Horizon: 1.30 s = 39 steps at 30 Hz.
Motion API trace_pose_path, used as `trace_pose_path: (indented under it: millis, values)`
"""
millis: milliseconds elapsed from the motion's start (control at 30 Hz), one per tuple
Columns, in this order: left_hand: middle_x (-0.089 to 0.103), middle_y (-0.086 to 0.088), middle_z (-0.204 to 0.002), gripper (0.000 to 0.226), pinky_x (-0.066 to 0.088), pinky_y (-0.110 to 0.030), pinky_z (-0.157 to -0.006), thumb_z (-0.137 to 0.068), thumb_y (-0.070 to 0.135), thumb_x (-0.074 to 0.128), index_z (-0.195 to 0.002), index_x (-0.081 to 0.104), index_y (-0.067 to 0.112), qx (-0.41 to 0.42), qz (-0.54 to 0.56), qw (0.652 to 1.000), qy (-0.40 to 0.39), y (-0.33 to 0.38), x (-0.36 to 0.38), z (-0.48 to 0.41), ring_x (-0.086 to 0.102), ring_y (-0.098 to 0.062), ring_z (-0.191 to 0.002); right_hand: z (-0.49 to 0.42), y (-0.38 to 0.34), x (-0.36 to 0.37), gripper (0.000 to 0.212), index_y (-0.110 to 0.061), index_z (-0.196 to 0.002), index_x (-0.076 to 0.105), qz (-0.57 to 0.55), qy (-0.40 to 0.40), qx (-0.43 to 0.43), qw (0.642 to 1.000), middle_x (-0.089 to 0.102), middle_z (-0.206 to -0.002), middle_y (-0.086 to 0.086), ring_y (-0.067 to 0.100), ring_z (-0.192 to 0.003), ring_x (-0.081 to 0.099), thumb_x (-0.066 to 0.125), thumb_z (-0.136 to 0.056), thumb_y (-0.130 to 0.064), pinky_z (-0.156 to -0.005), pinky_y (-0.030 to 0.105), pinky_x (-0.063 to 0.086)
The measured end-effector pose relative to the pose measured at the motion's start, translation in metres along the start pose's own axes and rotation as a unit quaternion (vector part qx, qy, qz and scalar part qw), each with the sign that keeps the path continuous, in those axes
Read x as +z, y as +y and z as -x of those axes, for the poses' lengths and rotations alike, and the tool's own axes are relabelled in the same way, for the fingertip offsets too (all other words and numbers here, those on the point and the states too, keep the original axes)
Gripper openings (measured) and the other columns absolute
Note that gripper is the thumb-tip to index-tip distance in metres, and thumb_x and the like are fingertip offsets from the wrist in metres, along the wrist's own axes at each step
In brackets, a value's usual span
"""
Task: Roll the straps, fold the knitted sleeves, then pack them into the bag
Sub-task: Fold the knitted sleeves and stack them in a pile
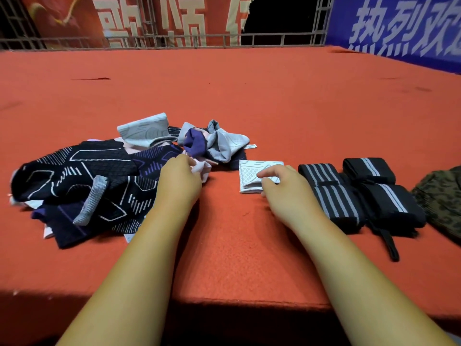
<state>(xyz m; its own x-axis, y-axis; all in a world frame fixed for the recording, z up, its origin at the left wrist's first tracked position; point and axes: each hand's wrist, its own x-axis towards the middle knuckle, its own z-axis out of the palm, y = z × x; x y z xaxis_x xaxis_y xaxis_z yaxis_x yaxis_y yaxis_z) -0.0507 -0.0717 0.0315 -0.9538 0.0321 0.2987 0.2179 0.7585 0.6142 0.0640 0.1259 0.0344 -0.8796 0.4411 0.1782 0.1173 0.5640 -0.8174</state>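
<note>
— Fingers (186, 162) of the left hand (179, 182): how are they held?

— They are drawn together and pinched on a pale pink sleeve (203, 171), at the right edge of the pile of dark knitted sleeves (82, 176) heaped on the left of the red table (224, 96). Crumpled grey sleeves (224, 143) are seen at the back of that pile.

— And right of that hand?

— One folded grey sleeve (249, 174) is laid flat on the cloth, apart from the pile. The bent fingers (265, 174) of the right hand (284, 196) are set on its right part; whether it is pinched cannot be told.

— What is seen further right?

— Four rolled straps (336, 206), black with grey stripes, are packed close in two rows just beside the right hand. A loose black loop (391, 245) is trailed from them toward the near edge. The camouflage bag (439, 201) is cut off by the right border, just beside the straps.
</note>
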Motion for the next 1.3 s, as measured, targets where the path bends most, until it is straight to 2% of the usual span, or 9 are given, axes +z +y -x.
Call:
trace_pose_path:
  millis: [100,200,367,567,733,867,1067,1200,1300]
  values:
    - [0.074,0.006,-0.092,0.009,0.044,-0.023,-0.066,-0.093,0.020,0.069,-0.099,0.074,0.023,-0.021,0.111,0.994,-0.001,0.014,-0.015,0.007,0.071,-0.010,-0.087,0.001,-0.003,-0.001,0.022,-0.034,-0.105,0.076,-0.029,-0.018,0.005,0.999,0.074,-0.106,-0.007,0.012,-0.084,0.063,0.058,-0.102,-0.022,-0.079,0.029,0.049]
    - [0.074,0.009,-0.080,0.010,0.047,-0.020,-0.060,-0.087,0.016,0.073,-0.090,0.077,0.026,0.003,0.214,0.977,-0.014,0.026,-0.030,0.016,0.067,-0.005,-0.069,0.007,-0.013,-0.001,0.016,-0.034,-0.105,0.076,-0.075,-0.047,0.009,0.996,0.077,-0.095,-0.010,0.005,-0.073,0.072,0.061,-0.104,-0.027,-0.070,0.029,0.054]
    - [0.078,0.009,-0.097,0.019,0.054,-0.030,-0.072,-0.089,0.017,0.078,-0.097,0.082,0.033,0.067,0.337,0.934,-0.093,0.036,-0.047,0.027,0.070,-0.009,-0.085,0.015,-0.030,0.003,0.020,-0.025,-0.119,0.074,-0.258,-0.099,0.044,0.960,0.080,-0.107,-0.005,0.021,-0.093,0.080,0.055,-0.111,-0.028,-0.084,0.044,0.064]
    - [0.077,0.001,-0.123,0.022,0.057,-0.060,-0.104,-0.082,0.027,0.085,-0.104,0.084,0.027,0.059,0.422,0.896,-0.127,0.038,-0.054,0.032,0.075,-0.031,-0.115,0.024,-0.042,-0.006,0.032,-0.006,-0.130,0.073,-0.401,-0.212,0.031,0.891,0.079,-0.120,0.016,0.027,-0.096,0.076,0.047,-0.115,-0.019,-0.083,0.038,0.061]
    - [0.079,0.003,-0.120,0.020,0.055,-0.060,-0.108,-0.084,0.026,0.088,-0.104,0.085,0.024,0.076,0.430,0.891,-0.126,0.043,-0.059,0.036,0.073,-0.032,-0.121,0.028,-0.044,-0.015,0.029,0.003,-0.130,0.070,-0.478,-0.248,0.066,0.840,0.077,-0.117,0.022,0.030,-0.096,0.075,0.059,-0.105,-0.008,-0.081,0.039,0.064]
    - [0.080,0.008,-0.110,0.012,0.060,-0.048,-0.102,-0.089,0.020,0.087,-0.099,0.085,0.026,0.097,0.383,0.912,-0.109,0.050,-0.064,0.040,0.075,-0.020,-0.113,0.030,-0.046,-0.022,0.033,0.002,-0.128,0.068,-0.498,-0.274,0.071,0.820,0.075,-0.116,0.021,0.029,-0.099,0.071,0.067,-0.096,-0.007,-0.082,0.036,0.062]
    - [0.077,0.020,-0.100,0.024,0.055,-0.021,-0.081,-0.087,0.015,0.083,-0.098,0.081,0.036,0.164,0.252,0.950,-0.080,0.060,-0.073,0.046,0.071,0.000,-0.097,0.033,-0.053,-0.018,0.018,-0.013,-0.090,0.063,-0.411,-0.218,0.058,0.883,0.063,-0.076,0.011,0.021,-0.064,0.054,0.065,-0.089,0.005,-0.054,0.027,0.041]
    - [0.076,0.019,-0.095,0.036,0.049,-0.019,-0.068,-0.082,0.002,0.072,-0.100,0.079,0.032,0.228,0.152,0.961,-0.028,0.062,-0.081,0.046,0.064,0.009,-0.082,0.029,-0.054,-0.021,0.013,-0.018,-0.077,0.048,-0.195,-0.029,-0.035,0.980,0.049,-0.059,-0.006,0.017,-0.051,0.043,0.056,-0.073,-0.009,-0.054,0.030,0.033]
    - [0.071,0.017,-0.093,0.039,0.050,-0.021,-0.073,-0.079,0.001,0.068,-0.102,0.077,0.030,0.265,0.103,0.959,0.014,0.070,-0.082,0.050,0.059,0.009,-0.082,0.029,-0.053,-0.022,0.015,-0.016,-0.081,0.049,-0.025,0.105,-0.145,0.984,0.053,-0.073,-0.004,0.014,-0.063,0.043,0.055,-0.079,-0.002,-0.056,0.025,0.031]
